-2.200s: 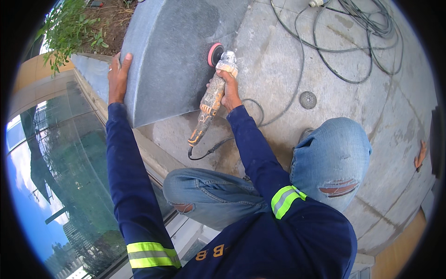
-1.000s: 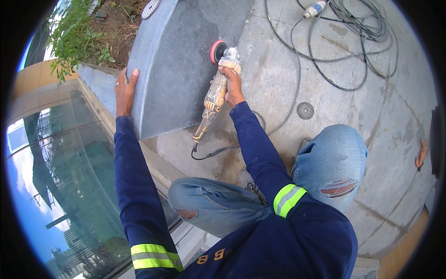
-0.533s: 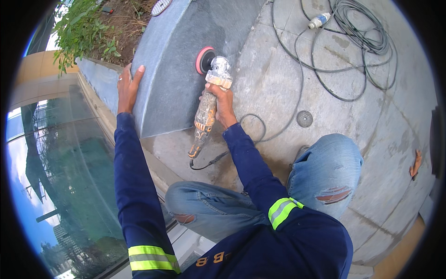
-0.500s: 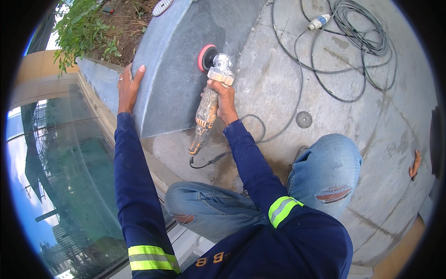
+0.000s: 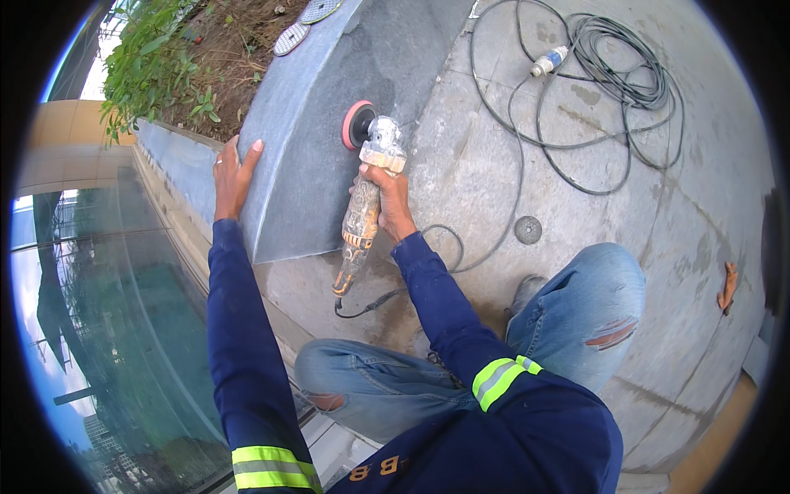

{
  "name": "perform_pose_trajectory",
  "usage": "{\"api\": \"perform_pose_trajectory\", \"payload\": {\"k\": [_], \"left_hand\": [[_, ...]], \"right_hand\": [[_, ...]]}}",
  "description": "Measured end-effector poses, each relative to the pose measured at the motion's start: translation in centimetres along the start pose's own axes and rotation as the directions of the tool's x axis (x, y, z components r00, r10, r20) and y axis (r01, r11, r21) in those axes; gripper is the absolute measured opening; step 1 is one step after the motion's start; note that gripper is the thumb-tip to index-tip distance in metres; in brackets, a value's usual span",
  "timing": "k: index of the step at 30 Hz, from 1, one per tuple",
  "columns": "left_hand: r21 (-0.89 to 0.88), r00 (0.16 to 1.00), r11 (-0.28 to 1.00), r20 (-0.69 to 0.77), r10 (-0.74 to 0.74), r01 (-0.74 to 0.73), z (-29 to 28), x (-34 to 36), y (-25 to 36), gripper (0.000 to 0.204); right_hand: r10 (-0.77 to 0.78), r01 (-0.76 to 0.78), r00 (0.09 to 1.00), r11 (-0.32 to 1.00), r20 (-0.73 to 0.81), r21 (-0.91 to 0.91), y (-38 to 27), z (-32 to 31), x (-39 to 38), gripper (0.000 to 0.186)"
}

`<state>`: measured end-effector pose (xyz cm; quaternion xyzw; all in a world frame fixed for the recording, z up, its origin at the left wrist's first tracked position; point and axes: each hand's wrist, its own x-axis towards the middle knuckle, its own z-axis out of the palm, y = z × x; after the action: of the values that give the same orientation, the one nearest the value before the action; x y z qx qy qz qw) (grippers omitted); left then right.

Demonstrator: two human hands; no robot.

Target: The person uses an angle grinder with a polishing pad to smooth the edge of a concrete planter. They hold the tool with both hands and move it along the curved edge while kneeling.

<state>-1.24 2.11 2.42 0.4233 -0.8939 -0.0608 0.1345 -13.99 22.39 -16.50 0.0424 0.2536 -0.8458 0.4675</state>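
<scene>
My right hand [image 5: 390, 202] is wrapped round the body of a worn orange-and-grey angle grinder [image 5: 360, 218], just behind its dusty metal head. The grinder's round pink-rimmed pad [image 5: 359, 125] is against or very close to the dark grey side face of a stone planter wall [image 5: 317, 165]; which of the two, I cannot tell. A cord runs from the tool's rear end. My left hand [image 5: 234, 177] lies on the planter wall's top edge, thumb spread away from the fingers and nothing in it.
Two round polishing pads [image 5: 290, 39] sit on the wall top by soil and green plants [image 5: 152, 74]. A coiled black cable [image 5: 625, 70] with a blue-white connector [image 5: 550, 61] lies on the concrete floor, beyond a round drain cover [image 5: 528, 230]. Glass panels [image 5: 123, 329] stand at left.
The whole view has shifted a little, so a second polishing pad shows at the top. Both hands keep their hold, and the grinder has barely moved against the wall.
</scene>
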Motion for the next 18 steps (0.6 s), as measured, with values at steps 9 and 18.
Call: {"api": "perform_pose_trajectory", "payload": {"k": [9, 18], "left_hand": [[-0.028, 0.999, 0.999, 0.011, -0.042, 0.042, -0.1, 0.4, 0.9, 0.091], [-0.067, 0.993, 0.994, 0.085, -0.077, 0.083, -0.7, 0.1, -0.4, 0.092]], "right_hand": [[0.016, -0.009, 0.996, 0.997, -0.082, 0.078, -3.7, -4.2, 8.5, 0.039], [0.044, -0.036, 0.995, 0.996, -0.093, 0.082, 2.0, -2.9, 1.3, 0.038]]}}
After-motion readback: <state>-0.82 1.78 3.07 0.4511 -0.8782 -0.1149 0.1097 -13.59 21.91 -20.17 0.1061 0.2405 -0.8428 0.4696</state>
